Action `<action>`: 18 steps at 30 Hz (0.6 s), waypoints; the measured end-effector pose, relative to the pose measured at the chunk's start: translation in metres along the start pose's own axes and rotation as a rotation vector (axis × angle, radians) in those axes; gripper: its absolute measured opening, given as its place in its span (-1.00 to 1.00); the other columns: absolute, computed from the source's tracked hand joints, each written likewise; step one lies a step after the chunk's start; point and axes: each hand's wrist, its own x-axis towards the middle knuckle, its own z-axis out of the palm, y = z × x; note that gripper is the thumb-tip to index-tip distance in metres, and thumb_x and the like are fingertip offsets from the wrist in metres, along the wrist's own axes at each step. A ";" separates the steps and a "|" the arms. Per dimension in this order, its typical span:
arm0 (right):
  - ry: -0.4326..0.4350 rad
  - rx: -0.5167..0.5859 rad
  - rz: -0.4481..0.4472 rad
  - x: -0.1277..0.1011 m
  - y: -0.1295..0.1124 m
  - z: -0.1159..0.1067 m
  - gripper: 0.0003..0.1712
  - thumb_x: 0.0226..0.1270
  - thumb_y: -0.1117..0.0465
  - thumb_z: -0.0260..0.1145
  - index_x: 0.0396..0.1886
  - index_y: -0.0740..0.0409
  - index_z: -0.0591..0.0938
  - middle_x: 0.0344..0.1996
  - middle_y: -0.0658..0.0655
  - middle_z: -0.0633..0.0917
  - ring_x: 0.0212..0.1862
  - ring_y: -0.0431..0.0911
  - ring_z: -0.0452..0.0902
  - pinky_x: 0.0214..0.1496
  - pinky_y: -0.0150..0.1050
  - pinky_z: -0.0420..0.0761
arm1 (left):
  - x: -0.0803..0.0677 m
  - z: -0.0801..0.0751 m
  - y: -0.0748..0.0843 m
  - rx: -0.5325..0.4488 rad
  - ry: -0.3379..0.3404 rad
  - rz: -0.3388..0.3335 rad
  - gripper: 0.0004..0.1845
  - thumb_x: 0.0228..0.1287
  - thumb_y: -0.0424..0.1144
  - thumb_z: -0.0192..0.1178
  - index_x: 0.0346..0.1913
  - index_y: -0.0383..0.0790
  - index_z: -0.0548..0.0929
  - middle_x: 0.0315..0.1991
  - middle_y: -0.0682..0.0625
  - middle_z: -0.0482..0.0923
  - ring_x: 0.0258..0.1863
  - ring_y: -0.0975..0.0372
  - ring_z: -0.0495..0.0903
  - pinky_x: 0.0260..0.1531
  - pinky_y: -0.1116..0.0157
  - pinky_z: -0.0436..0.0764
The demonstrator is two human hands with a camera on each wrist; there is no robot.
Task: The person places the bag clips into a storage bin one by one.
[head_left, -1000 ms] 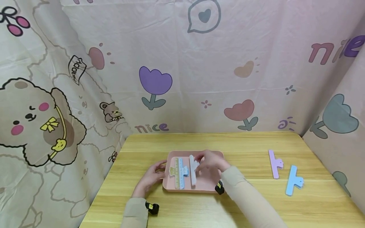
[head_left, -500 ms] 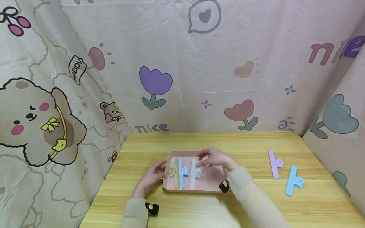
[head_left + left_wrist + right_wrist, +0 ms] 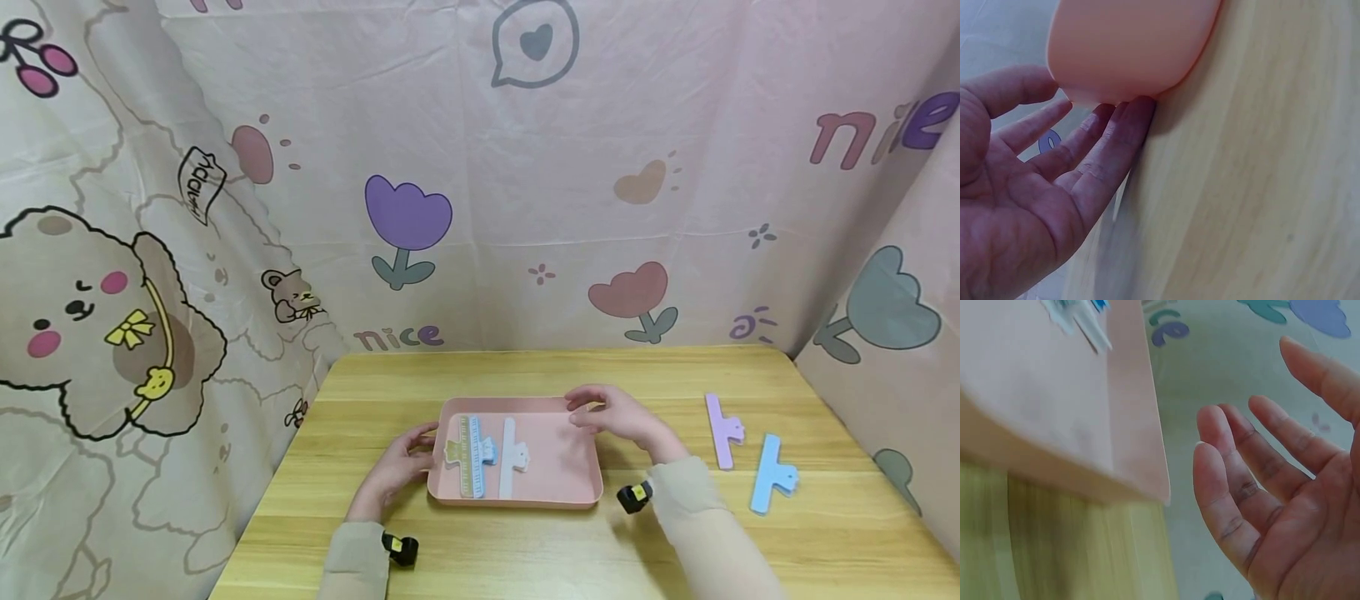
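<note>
Nearest the person, the left hand (image 3: pixel 395 468) lies on the table (image 3: pixel 525 542) with its fingers (image 3: pixel 1107 144) straight and spread, their tips pressed against the left wall of the pink tray (image 3: pixel 558 458), holding nothing. To my eye that steadying touch is worth keeping: the tray looks light and would slide if nudged. Three clips lie side by side in its left half, a yellow clip (image 3: pixel 459 447), a blue ruler clip (image 3: pixel 477 454) and a white clip (image 3: pixel 513 457), so a further clip should go down flat beside the white one in the bare right half.

Farther back, the right hand (image 3: pixel 618 414) hangs empty at the tray's far right corner, fingers (image 3: pixel 1229 487) loosely open. Out toward the table's right edge, well apart from that hand, lie a purple clip (image 3: pixel 723 431) and a blue clip (image 3: pixel 772 472); I would take the purple one, being closer.
</note>
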 end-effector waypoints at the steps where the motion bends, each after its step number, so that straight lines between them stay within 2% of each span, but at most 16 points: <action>1: 0.012 0.008 -0.001 -0.004 0.002 -0.004 -0.42 0.30 0.19 0.37 0.24 0.37 0.48 0.09 0.40 0.56 -0.04 0.07 0.61 -0.03 0.16 0.61 | 0.000 0.000 0.000 -0.001 0.001 0.000 -0.24 0.13 -0.62 0.09 0.45 -0.43 0.18 0.24 -0.47 0.29 -0.01 -0.06 0.57 -0.07 0.05 0.65; 6: 0.082 0.036 0.005 -0.024 0.014 -0.024 -0.40 0.34 0.21 0.33 0.29 0.39 0.42 0.16 0.47 0.48 0.05 0.19 0.57 0.02 0.19 0.58 | 0.000 0.000 0.001 -0.009 -0.001 0.008 -0.26 0.15 -0.62 0.08 0.45 -0.44 0.17 0.24 -0.49 0.28 0.01 -0.10 0.55 -0.06 0.03 0.64; 18: 0.267 -0.015 0.083 -0.067 0.036 -0.066 -0.28 0.39 0.08 0.29 0.40 0.33 0.30 0.32 0.44 0.33 0.18 0.24 0.46 0.07 0.07 0.59 | -0.001 0.000 0.000 -0.007 0.000 -0.002 -0.25 0.15 -0.62 0.09 0.45 -0.42 0.18 0.24 -0.47 0.29 -0.01 -0.06 0.56 -0.07 0.06 0.65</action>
